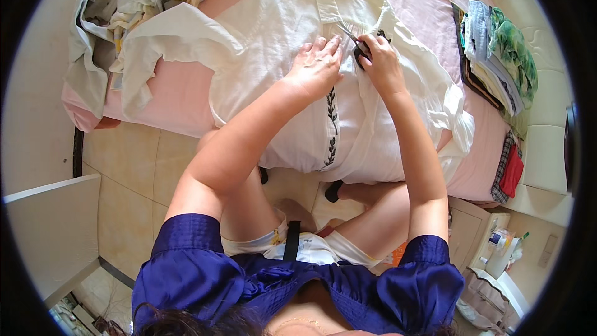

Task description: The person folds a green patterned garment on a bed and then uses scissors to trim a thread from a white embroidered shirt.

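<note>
A white long-sleeved shirt [275, 23] lies spread on the bed before me, collar at the far side and hem hanging over the near edge. Black leaf embroidery [331, 112] runs down its front placket. My left hand [319, 65] rests palm down on the cloth, fingers extended, left of the placket's upper part. In my right hand [380, 63] are scissors [347, 31] with black handles. Their metal blades point up and left, over the shirt just below the collar [329, 0]. Whether the blades touch any cloth or thread, I cannot tell.
The bed has a pink sheet [186, 95]. Crumpled clothes [102, 23] are heaped at its far left. A stack of folded clothes [494, 56] stands at the right, with a red cloth [510, 172] nearer. A cabinet [468, 224] adjoins the bed at lower right.
</note>
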Demonstrator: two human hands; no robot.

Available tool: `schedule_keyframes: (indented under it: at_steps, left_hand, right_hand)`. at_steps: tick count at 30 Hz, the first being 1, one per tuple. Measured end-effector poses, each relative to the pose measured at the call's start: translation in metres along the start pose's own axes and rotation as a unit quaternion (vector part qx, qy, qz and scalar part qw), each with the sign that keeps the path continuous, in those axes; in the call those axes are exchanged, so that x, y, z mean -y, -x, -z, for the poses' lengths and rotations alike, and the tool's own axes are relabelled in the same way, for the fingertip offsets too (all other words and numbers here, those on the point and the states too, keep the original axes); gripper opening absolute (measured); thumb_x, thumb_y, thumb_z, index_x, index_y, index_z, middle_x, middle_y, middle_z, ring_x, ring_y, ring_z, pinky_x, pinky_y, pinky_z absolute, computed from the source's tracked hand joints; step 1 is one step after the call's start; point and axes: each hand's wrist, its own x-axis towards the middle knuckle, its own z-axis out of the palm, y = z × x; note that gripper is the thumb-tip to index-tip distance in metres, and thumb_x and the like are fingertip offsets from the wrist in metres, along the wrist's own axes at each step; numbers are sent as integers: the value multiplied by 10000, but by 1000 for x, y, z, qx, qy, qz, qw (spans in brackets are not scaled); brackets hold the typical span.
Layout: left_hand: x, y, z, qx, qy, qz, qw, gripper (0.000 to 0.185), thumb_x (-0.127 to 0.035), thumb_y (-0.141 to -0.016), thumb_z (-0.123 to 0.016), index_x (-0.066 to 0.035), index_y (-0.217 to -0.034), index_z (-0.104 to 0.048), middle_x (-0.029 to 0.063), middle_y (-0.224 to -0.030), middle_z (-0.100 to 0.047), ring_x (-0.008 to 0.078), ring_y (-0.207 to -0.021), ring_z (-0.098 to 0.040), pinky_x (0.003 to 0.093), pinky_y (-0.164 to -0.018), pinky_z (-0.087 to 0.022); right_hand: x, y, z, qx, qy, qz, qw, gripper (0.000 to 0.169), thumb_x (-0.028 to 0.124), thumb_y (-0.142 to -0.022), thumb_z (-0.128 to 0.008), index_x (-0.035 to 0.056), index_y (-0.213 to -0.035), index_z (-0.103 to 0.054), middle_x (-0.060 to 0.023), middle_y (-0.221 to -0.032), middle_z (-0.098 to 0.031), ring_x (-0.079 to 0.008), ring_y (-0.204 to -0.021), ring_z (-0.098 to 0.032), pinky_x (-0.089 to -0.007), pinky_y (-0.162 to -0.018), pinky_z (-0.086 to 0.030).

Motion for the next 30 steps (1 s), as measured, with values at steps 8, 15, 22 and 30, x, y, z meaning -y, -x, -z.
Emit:
schedule_keyframes:
  at_steps: [8, 15, 22, 30]
  left_hand:
    - [-1, -2, 7, 42, -10, 7, 999, 623, -319, -857, -568, -26, -1360, -346, 89, -1443, -316, 264, -1300, -320, 431, -1053, -278]
    - [-2, -1, 9, 43, -18, 3, 999, 623, -318, -860, -567, -18, -1358, -344, 94, -1440, -319, 270, -1298, -323, 428, -1052, -277]
    - [-2, -2, 9, 45, -19, 2, 999, 634, -319, -861, -569, -10, -1364, -337, 92, -1443, -313, 270, -1295, -324, 426, -1048, -284]
    - [-2, -2, 9, 39, -24, 0, 999, 629, -316, -867, -563, -4, -1364, -337, 95, -1444, -312, 269, -1295, -325, 424, -1046, -287]
  right_hand:
    - [-2, 1, 2, 10, 108, 30, 994, 365, 110, -752, -672, 159, -1101, -577, -98, -962, -564, -277, -948, -578, -394, -791, -489]
    - [3, 3, 1, 8, 156, 28, 987, 318, 112, -763, -656, 155, -1069, -582, -92, -954, -563, -270, -948, -580, -390, -778, -500]
    - [6, 2, 2, 13, 168, 22, 985, 271, 105, -772, -641, 140, -1035, -586, -94, -948, -566, -273, -939, -589, -393, -766, -506]
    - [6, 2, 3, 25, 173, 19, 984, 256, 96, -778, -630, 145, -1025, -589, -85, -952, -576, -265, -936, -594, -386, -754, -513]
